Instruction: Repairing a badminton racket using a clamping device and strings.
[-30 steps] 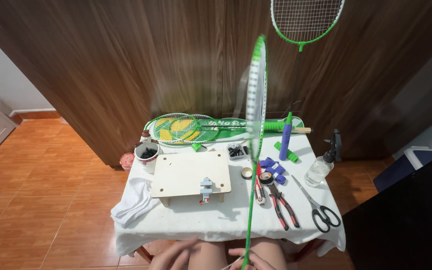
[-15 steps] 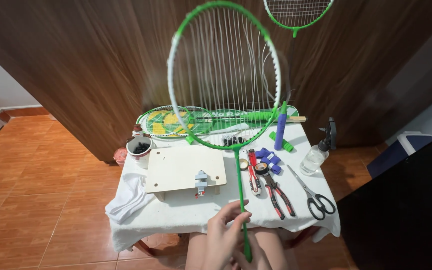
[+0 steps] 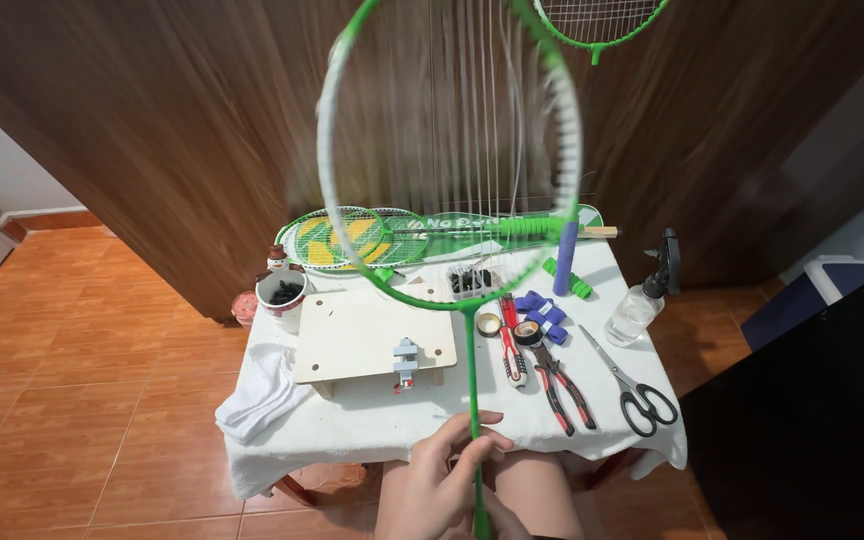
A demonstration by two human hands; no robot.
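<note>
At the left edge of the desk a white cloth hung over, with a mug and a wooden board beside it. My left hand was curled loosely around the shaft of the green racket, fingers partly closed on it. The racket stood upright, long axis rising away from that hand, head above the desk. I could not tell my right hand's state. Pliers and scissors lay rightward.

A home corner turned racket-repair workshop is shown — terracotta floor tiles, dark wood panelling, a cloth-covered table laid with pliers and scissors.
</note>
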